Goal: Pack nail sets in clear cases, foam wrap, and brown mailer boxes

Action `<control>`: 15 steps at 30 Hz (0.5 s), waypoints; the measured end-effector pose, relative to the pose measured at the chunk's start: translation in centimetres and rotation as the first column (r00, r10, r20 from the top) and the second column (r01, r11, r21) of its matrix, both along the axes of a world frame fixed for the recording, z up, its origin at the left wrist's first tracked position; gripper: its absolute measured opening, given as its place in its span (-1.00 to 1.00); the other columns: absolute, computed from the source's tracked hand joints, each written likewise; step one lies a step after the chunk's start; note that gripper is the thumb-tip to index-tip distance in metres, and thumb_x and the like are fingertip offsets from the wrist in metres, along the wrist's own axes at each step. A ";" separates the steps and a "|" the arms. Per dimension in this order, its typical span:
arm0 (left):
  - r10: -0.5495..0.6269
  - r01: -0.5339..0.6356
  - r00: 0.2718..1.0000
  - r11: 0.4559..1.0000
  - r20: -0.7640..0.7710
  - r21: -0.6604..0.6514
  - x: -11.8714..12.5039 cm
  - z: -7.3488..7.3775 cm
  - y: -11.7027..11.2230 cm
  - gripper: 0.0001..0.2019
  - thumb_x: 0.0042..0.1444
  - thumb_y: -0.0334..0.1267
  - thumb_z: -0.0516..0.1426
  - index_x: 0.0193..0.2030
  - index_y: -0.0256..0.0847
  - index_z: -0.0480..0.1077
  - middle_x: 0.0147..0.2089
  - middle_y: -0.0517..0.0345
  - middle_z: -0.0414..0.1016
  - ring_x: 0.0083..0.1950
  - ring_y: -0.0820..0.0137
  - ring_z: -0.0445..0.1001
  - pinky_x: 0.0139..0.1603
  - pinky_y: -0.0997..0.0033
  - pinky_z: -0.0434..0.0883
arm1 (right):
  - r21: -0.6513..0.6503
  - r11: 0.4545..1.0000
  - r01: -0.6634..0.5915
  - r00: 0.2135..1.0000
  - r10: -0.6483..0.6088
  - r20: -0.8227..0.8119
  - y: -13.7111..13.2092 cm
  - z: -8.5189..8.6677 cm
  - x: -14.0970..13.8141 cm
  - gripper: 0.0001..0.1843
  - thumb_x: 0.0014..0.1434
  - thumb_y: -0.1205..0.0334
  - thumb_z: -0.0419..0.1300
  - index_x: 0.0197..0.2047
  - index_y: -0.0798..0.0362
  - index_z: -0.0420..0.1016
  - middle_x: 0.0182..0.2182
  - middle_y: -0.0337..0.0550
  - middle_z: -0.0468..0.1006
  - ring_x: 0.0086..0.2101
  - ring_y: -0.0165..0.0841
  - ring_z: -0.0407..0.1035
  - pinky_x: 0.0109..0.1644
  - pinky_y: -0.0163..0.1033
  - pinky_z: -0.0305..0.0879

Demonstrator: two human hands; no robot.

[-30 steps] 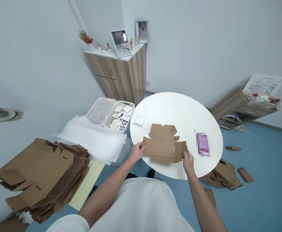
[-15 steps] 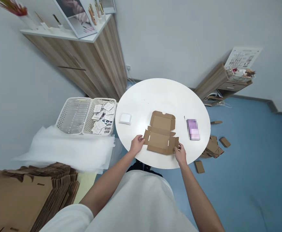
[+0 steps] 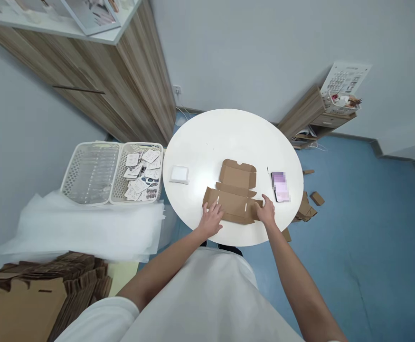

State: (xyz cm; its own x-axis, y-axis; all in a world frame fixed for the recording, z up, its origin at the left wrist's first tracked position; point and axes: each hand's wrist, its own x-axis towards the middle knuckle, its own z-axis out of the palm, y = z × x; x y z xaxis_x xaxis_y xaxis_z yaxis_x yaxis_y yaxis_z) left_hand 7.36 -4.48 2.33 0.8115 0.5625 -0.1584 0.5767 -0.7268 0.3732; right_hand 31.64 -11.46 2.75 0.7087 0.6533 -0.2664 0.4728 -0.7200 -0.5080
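A flat brown cardboard box blank (image 3: pixel 235 192) lies unfolded near the front of the round white table (image 3: pixel 229 137). My left hand (image 3: pixel 212 219) rests on its left part with fingers stretched out flat over the card. On the blank's right flap lies my right hand (image 3: pixel 266 211), its fingers also pressing down. A small white pad (image 3: pixel 179 174) sits to the left of the blank, and a purple packet (image 3: pixel 280 187) lies to its right.
Two white baskets (image 3: pixel 89 173), one holding small cards (image 3: pixel 141 175), stand left of the table. White foam sheets (image 3: pixel 86 225) and a stack of cardboard blanks (image 3: pixel 33 294) lie at the lower left. A wooden cabinet (image 3: pixel 129 90) stands behind. Cardboard scraps (image 3: pixel 305 206) litter the blue floor.
Both hands have moved from gripping the blank's side flaps to lying on top of it. The view has shifted, so the table sits higher in the picture.
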 end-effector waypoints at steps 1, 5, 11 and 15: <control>-0.012 0.012 1.000 1.000 -0.014 0.008 0.4 -0.2 -0.1 -0.54 -0.12 -0.19 0.18 -0.03 -0.15 0.23 0.18 -0.05 0.11 0.25 0.07 -0.11 0.16 -0.13 -0.23 | 0.017 0.999 -0.045 0.999 0.045 -0.017 0.8 0.1 0.6 -0.41 -0.01 0.07 0.02 0.12 0.00 0.14 0.06 -0.05 0.24 0.05 -0.18 0.12 0.07 -0.08 0.05; -0.012 0.012 0.999 1.000 -0.029 0.010 2.0 -0.6 -0.5 -0.64 -0.05 -0.39 0.09 -0.04 -0.18 0.24 0.02 -0.03 0.28 0.14 0.16 0.13 0.16 -0.10 -0.23 | 0.119 0.980 -0.160 0.975 0.176 -0.137 3.9 -0.2 2.7 -0.51 0.04 0.12 -0.01 0.07 -0.03 0.23 0.04 -0.13 0.30 0.03 -0.26 0.17 0.09 -0.10 0.08; 0.013 -0.014 0.997 1.000 -0.074 -0.023 3.3 -0.9 -1.2 -0.70 -0.03 -0.58 -0.08 -0.20 -0.23 0.31 -0.21 0.03 0.37 -0.09 0.29 0.32 0.13 0.09 -0.01 | 0.218 0.965 -0.146 0.859 0.233 -0.456 6.4 -2.1 3.8 -0.57 0.04 0.19 0.03 0.02 0.03 0.29 -0.01 -0.09 0.38 -0.06 -0.33 0.30 0.04 -0.16 0.19; 0.057 -0.061 0.993 0.997 -0.107 -0.042 3.8 -1.1 -1.8 -0.66 0.00 -0.59 -0.13 -0.14 -0.22 0.27 -0.16 0.04 0.35 -0.12 0.32 0.34 0.03 0.22 0.15 | 0.258 0.956 -0.140 0.838 0.253 -0.483 6.6 -3.6 4.0 -0.63 0.02 0.25 0.07 -0.06 0.06 0.36 -0.11 -0.08 0.46 -0.13 -0.34 0.35 0.01 -0.16 0.23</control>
